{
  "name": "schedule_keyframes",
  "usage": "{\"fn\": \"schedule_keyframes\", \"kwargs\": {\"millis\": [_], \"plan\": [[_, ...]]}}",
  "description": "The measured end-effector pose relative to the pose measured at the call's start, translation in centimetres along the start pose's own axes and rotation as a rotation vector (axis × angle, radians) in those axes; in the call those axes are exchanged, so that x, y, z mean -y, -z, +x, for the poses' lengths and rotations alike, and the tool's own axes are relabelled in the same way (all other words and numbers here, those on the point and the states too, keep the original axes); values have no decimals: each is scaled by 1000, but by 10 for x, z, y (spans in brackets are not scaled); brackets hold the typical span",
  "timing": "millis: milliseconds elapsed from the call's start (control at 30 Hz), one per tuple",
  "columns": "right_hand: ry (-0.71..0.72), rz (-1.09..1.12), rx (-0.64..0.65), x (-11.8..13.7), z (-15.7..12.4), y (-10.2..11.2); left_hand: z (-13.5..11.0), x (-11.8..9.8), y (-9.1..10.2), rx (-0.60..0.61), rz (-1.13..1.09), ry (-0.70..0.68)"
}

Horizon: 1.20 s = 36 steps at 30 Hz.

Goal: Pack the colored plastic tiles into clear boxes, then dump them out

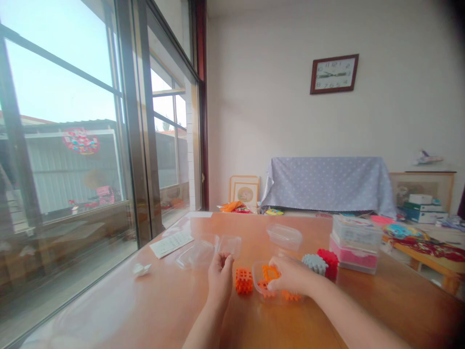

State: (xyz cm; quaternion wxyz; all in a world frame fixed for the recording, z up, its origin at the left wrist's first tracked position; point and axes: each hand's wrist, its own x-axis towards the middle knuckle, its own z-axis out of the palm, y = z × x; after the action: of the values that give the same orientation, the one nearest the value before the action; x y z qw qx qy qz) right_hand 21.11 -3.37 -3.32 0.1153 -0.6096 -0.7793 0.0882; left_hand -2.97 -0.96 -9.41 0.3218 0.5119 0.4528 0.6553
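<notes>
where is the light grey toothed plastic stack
The light grey stack is right of centre in the head view, near the right hand, left of the red toothed stack.

A room in a home is suggested. On the pale wall (254, 92), 1 clock (334, 74) is hung; below it, a spotted cloth (327, 184) is draped over something wide, and framed pictures (244, 194) are propped on either side. A polished wooden table (174, 300) is set beside a tall window (140, 135), through which a shed (47, 169) is seen.
</notes>
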Motion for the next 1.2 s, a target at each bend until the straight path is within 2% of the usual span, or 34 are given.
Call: {"fn": "schedule_keyframes", "kwargs": {"millis": [267,467,633,767,1033,1200], "plan": [[35,15,86,-8,21,-13,0,16,3,113,150,8],[47,-17,9,-6,17,-8,1,24,6,194,317,-19],[69,-68,-55,4,13,-8,-5,16,9,374,588,4],[65,-86,-82,8,16,-13,-9,4,12,456,733,29],[25,-47,-130,6,20,-16,-8,8,12,440,794,-41],[43,26,-208,9,20,-15,-6,8,15,305,732,-113]]}}
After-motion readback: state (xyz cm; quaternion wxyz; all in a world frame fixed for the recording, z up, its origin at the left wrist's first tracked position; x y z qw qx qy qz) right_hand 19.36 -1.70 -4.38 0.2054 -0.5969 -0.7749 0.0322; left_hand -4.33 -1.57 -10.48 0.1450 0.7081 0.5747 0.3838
